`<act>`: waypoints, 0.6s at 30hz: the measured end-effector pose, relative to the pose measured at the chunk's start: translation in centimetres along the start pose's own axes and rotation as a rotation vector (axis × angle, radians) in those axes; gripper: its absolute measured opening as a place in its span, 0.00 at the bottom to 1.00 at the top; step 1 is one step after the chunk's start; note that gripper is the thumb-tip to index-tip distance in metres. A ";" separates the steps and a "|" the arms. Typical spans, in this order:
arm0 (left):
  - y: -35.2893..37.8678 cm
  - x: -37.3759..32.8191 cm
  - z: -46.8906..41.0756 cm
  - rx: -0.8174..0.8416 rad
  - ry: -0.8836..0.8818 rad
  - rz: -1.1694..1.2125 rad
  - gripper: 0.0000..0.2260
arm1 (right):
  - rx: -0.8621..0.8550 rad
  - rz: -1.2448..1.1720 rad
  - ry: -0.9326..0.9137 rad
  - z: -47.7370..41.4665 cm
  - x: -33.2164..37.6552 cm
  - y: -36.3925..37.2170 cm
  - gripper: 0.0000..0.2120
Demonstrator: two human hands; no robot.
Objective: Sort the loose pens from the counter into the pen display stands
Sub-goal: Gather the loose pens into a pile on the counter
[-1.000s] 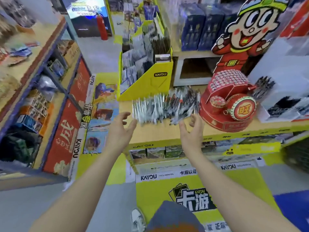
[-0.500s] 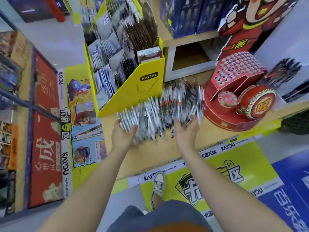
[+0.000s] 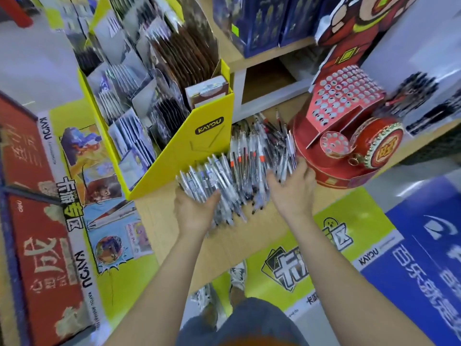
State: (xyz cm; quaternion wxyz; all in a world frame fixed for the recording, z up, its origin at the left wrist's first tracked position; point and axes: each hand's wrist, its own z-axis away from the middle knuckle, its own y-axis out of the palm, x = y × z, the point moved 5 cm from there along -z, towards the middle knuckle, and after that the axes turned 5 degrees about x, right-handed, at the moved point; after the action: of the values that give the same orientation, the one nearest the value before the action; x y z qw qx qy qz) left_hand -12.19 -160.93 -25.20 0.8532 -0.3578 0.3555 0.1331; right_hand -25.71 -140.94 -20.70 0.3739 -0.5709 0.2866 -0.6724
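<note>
A heap of loose pens, mostly clear-barrelled with some red bands, lies on the wooden counter between a yellow box and a red display stand full of round holes. My left hand is at the heap's near left end, thumb over a bunch of pens; how firmly it grips them is blurred. At the heap's right side sits my right hand, its fingers reaching in among the pens next to the red stand's base.
The yellow KAYOU card box stands left of the heap, packed with card packets. A white stand with dark pens sits at the far right. Behind is a low white shelf. My shoes show below the counter edge.
The camera has moved closer and tilted down. Both hands went from hovering in front of the heap to resting in it, the left at its near left end, the right by the red stand.
</note>
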 end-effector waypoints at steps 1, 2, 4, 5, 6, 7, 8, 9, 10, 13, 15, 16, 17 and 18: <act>0.0 -0.1 0.2 -0.013 0.021 -0.030 0.49 | 0.023 0.000 0.033 -1.0 -0.1 0.0 0.41; 0.0 -0.2 0.5 -0.024 0.035 -0.060 0.50 | 0.063 0.005 0.070 -2.0 -0.2 0.3 0.43; 0.1 -0.2 0.8 -0.026 0.033 -0.114 0.51 | 0.154 0.015 0.137 -3.4 -0.5 1.2 0.48; 0.2 -0.1 0.8 -0.022 0.022 -0.135 0.51 | 0.189 0.017 0.158 -3.8 -0.6 1.7 0.50; 0.2 -0.1 0.8 -0.018 0.016 -0.149 0.51 | 0.215 0.018 0.169 -4.2 -0.5 2.1 0.51; 0.4 -0.1 0.7 -0.014 0.012 -0.153 0.51 | 0.232 0.017 0.179 -4.5 -0.4 2.4 0.52; 0.5 -0.2 0.6 -0.010 0.009 -0.151 0.52 | 0.245 0.016 0.189 -4.8 -0.3 2.7 0.54; 0.7 -0.3 0.4 -0.007 0.001 -0.147 0.52 | 0.258 0.022 0.201 -5.1 -0.1 2.8 0.55; 0.9 -0.4 0.4 -0.004 -0.008 -0.140 0.53 | 0.274 0.037 0.212 -5.4 0.1 2.9 0.56; 1.7 -1.1 0.3 -0.014 -0.043 -0.122 0.53 | 0.339 0.093 0.241 -6.4 0.6 3.2 0.60; 2.2 -1.5 0.3 -0.033 -0.067 -0.126 0.53 | 0.364 0.063 0.258 -6.9 1.0 3.4 0.62; 2.4 -1.7 0.3 -0.041 -0.079 -0.132 0.53 | 0.370 0.046 0.255 -7.1 1.3 3.7 0.63; 2.6 -2.0 0.2 -0.050 -0.091 -0.138 0.54 | 0.375 0.043 0.243 -7.1 1.7 3.9 0.64; 2.8 -2.2 0.2 -0.057 -0.102 -0.145 0.54 | 0.378 0.047 0.229 -7.1 2.1 4.1 0.64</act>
State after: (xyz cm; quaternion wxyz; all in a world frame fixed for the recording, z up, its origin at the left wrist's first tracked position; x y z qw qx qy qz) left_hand -15.01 -158.77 -25.03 0.8671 -0.3995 0.2806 0.0991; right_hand -32.12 -145.21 -24.17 0.4549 -0.4040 0.2094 -0.7655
